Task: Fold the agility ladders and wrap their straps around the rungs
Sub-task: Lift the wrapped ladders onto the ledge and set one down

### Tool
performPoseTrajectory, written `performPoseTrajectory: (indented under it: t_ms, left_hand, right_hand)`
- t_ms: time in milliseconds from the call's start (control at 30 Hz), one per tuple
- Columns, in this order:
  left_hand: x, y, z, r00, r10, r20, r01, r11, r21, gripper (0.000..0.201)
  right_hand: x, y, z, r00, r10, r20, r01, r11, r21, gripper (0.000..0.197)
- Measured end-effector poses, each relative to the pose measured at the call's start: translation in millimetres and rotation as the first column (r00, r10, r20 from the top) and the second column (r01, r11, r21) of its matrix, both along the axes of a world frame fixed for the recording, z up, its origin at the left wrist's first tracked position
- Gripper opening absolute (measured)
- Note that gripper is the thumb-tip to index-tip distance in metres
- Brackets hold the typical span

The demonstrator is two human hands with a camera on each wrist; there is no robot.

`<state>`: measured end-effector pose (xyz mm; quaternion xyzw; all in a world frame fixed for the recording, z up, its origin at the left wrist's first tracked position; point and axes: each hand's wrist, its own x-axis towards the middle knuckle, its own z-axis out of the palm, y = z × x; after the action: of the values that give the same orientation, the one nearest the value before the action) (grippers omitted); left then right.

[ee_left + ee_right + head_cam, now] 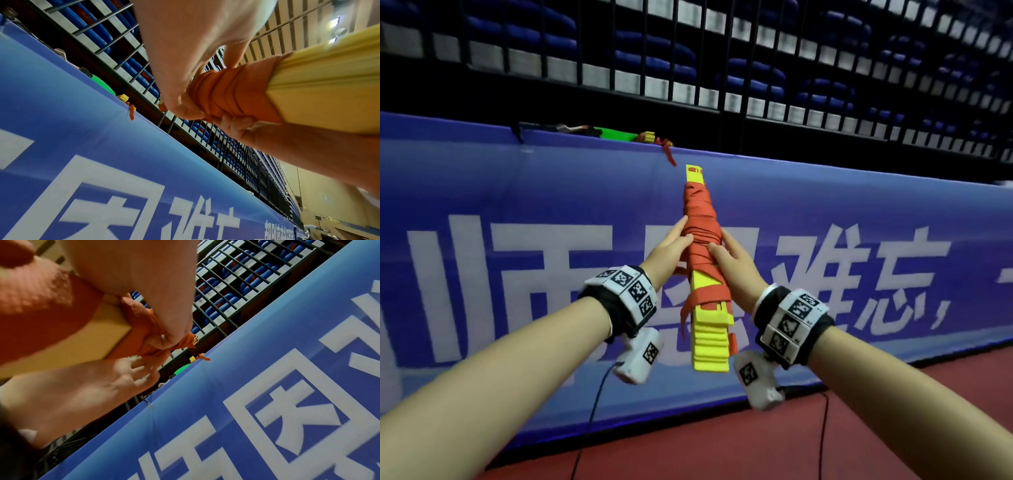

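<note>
I'm holding the folded agility ladder (709,291) up in front of me, btwn both hands, its long axis pointing away toward the blue barrier banner (517,192). The yellow rungs (710,346) are stacking flat w/ the near end bare, and the orange strap (700,219) is coiling round the middle & far part, so I'm gripping right at the wrapped zone to keep the turns from slipping.

My left hand (671,245) is curling round the bundle from the left, thumb on top, fingers (236,121) tucking under the strap per the left wrist cam. My right hand (732,263) is closing on it from the right, thumb pressing the wrap and seemingly pinching a strap end (185,340); can't tell exactly how that end is tucking.

One loose strap loop (702,301) is hanging slack nearer me – prob needing tightening, since it could unravel.

Another wrapped ladder (654,138) is lying on top of the barrier, beside a green item (616,133), so I'm judging this one nearly done too.
</note>
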<state>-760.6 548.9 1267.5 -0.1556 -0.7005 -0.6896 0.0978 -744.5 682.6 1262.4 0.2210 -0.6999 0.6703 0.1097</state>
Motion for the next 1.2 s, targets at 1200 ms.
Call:
performPoseTrajectory:
  t_ms: [1200]
  left_hand:
    - [-603,36,184,0.894,0.251,-0.371,-0.316,0.940,-0.127,0.040]
  right_hand:
    - [-596,43,192,0.972,0.195,-0.129,-0.204,0.977,-0.064,0.041]
